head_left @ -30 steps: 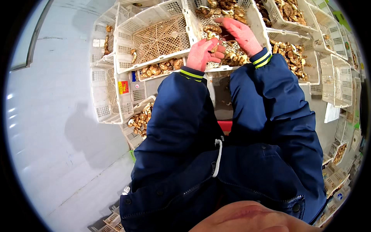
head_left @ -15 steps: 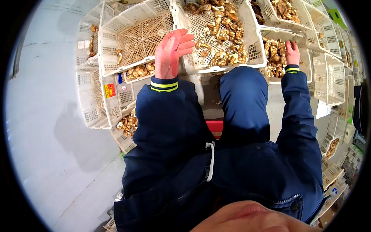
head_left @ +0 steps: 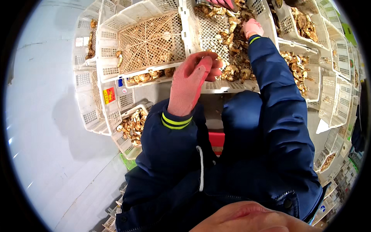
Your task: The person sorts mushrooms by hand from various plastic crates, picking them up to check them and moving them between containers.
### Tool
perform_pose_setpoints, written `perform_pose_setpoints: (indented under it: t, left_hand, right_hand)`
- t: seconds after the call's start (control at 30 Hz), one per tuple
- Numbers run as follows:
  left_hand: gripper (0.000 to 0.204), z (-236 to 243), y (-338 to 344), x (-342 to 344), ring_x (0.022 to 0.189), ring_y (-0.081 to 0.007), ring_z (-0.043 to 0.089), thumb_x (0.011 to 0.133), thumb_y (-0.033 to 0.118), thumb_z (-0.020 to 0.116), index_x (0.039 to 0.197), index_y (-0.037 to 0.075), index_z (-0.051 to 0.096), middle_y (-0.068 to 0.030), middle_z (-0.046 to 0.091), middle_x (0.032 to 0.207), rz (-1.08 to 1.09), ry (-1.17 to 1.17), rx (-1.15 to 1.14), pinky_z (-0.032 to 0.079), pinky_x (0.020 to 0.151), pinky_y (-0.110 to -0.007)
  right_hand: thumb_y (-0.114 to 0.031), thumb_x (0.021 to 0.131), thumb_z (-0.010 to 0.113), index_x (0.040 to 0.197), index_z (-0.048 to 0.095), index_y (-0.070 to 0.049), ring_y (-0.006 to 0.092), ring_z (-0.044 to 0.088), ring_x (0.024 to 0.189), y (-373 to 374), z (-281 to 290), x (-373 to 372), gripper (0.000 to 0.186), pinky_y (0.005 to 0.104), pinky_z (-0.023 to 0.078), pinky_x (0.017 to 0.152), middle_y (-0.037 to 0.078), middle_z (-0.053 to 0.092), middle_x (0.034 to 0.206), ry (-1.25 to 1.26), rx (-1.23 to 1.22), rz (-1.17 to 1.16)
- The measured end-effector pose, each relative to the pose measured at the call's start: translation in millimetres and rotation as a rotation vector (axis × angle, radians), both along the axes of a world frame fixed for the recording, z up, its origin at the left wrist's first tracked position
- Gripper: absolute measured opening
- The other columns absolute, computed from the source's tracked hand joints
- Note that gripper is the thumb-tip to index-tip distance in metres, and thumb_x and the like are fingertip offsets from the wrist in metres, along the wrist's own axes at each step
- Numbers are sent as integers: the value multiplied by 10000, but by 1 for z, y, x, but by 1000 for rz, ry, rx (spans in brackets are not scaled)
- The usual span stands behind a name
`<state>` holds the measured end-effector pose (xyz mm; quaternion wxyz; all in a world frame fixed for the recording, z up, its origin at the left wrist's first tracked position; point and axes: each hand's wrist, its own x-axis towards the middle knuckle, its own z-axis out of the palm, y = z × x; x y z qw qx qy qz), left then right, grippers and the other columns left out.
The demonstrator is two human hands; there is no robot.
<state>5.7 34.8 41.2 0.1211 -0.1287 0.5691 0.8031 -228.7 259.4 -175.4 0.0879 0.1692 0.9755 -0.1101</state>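
Note:
A white perforated plastic crate (head_left: 216,89) holds brown-and-cream mushrooms (head_left: 232,72), heaped mostly along its right side. My right hand (head_left: 252,28), in a pink glove, reaches into the crate with fingers curled down among the mushrooms. Whatever its fingertips grip is hidden. At the crate's near left corner hovers my left hand (head_left: 193,79), also pink-gloved. Its thumb and fingers are half curled and apart, with nothing plainly held in them.
Another person's gloved hand (head_left: 225,4) is at the far edge of the mushroom crate. To the left stands a crate (head_left: 148,38) with one mushroom (head_left: 119,58) at its side. More mushrooms fill a crate (head_left: 295,69) at right and a lower crate (head_left: 133,127) at left.
My right hand has moved left from the right-hand crate into the middle crate. My left hand has shifted right and nearer, its fingers more curled. Another person's gloved hand has appeared at the top.

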Motion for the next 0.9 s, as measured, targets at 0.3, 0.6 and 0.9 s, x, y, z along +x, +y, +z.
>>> perform_pose_setpoints:
  t: [0.3, 0.6, 0.9]
  left_hand:
    - [320, -19, 5, -7, 865, -150, 582, 902, 162, 455, 1132, -53, 510, -137, 604, 1034, -72, 109, -4, 449, 765, -256]
    - [469, -28, 8, 1, 950, -118, 526, 833, 229, 609, 1200, -32, 475, -62, 565, 1083, 123, 338, 239, 401, 838, -239]
    - [397, -23, -26, 16, 864, -262, 622, 880, 278, 548, 1097, -52, 506, -181, 613, 979, 169, 245, 240, 496, 774, -359]
  right_hand:
    - [-81, 852, 573, 1206, 420, 51, 183, 606, 818, 37, 74, 92, 408, 243, 496, 649, 98, 585, 969, 349, -1848, -267]
    - [-75, 830, 565, 1187, 522, -30, 55, 532, 780, -81, 224, 221, 362, 183, 420, 654, 11, 592, 943, 286, -1268, 471]
    - [-250, 917, 489, 1081, 599, -27, 72, 551, 697, -91, 220, 241, 298, 198, 440, 636, 16, 618, 828, 183, -1543, 265]
